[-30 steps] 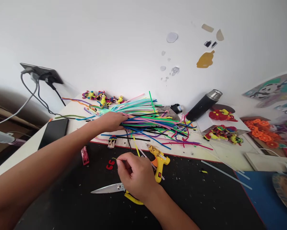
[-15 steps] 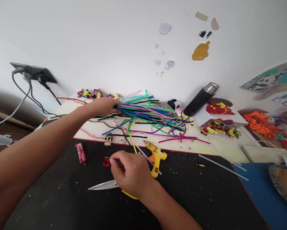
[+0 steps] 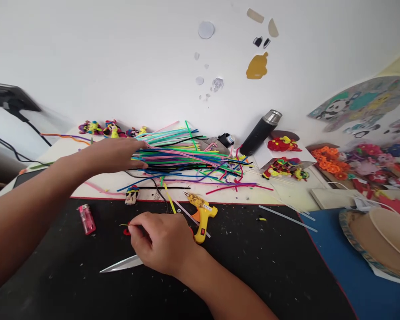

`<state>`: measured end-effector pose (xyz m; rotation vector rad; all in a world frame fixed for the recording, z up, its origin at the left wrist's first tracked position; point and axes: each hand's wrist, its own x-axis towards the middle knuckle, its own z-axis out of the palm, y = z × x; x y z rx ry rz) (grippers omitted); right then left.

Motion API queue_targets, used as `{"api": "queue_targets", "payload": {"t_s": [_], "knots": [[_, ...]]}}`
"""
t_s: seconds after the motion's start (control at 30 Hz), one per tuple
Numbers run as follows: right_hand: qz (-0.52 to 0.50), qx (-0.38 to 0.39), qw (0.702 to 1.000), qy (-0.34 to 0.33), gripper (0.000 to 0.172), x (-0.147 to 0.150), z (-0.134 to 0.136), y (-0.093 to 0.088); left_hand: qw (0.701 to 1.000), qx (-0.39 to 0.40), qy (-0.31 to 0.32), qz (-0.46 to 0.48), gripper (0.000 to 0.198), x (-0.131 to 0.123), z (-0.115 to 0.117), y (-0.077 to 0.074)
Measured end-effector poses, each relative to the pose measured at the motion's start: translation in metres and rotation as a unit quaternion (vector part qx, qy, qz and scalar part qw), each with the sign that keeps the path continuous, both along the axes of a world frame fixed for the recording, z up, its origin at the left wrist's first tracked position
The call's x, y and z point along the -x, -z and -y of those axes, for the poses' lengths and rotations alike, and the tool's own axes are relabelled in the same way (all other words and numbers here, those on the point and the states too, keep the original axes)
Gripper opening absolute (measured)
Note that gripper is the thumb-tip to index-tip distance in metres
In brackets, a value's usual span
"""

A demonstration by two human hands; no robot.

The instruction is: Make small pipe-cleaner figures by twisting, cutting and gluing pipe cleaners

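Observation:
My left hand (image 3: pixel 126 154) is at the left end of a pile of multicoloured pipe cleaners (image 3: pixel 189 155). Its fingers lie above the ends and the thumb below, with a gap between them. Over the black mat, my right hand (image 3: pixel 164 242) pinches a thin yellowish strand (image 3: pixel 123 225) between thumb and forefinger. A small red piece (image 3: pixel 126 232) shows just behind those fingertips. Beneath this hand lie scissors (image 3: pixel 121 265); only a blade shows, the handles are hidden. A yellow hot glue gun (image 3: pixel 203 218) lies just beyond its knuckles.
On the black mat (image 3: pixel 253 266) lies a pink lighter (image 3: pixel 86 219). A small doll head (image 3: pixel 131 194) sits at its far edge. A black flask (image 3: pixel 261 132) leans by the wall. Clear glue sticks (image 3: pixel 288 218) and a round basket (image 3: pixel 356 240) are to the right.
The view has swung to the right. My left hand's thumb and fingers now show apart at the pipe cleaners' ends. The right hand keeps its pinch on the strand.

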<state>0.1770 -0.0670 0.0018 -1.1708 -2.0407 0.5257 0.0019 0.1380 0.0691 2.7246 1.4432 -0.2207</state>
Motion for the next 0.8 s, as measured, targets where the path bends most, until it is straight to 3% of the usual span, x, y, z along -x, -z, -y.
{"api": "queue_targets", "payload": {"t_s": [0.17, 0.27, 0.4, 0.5, 0.57, 0.7, 0.8], "knots": [[0.013, -0.011, 1.000, 0.003, 0.012, 0.001, 0.000, -0.001, 0.994, -0.108, 0.006, -0.010, 0.039, -0.020, 0.017, -0.012], [0.017, -0.013, 1.000, 0.003, 0.013, 0.002, -0.001, 0.000, 0.995, -0.097, 0.009, -0.035, 0.036, -0.025, 0.014, -0.008], [0.001, 0.002, 1.000, -0.007, 0.014, 0.003, 0.002, -0.004, 0.995, -0.044, -0.040, -0.076, 0.036, -0.017, 0.007, 0.001], [-0.091, 0.027, 0.996, -0.001, 0.018, -0.003, 0.003, -0.016, 0.997, -0.056, -0.042, -0.022, 0.039, -0.008, 0.010, 0.004], [-0.195, 0.050, 0.978, 0.046, 0.023, -0.011, 0.000, -0.026, 0.996, -0.071, -0.036, 0.037, 0.039, -0.005, 0.017, 0.004], [-0.361, 0.121, 0.912, 0.154, 0.029, -0.033, -0.013, -0.035, 0.993, -0.083, -0.013, 0.081, 0.040, -0.005, 0.038, 0.004], [-0.434, 0.157, 0.872, 0.160, 0.033, -0.042, -0.023, -0.031, 0.994, -0.100, 0.005, 0.054, 0.041, 0.000, 0.049, 0.005]]}}
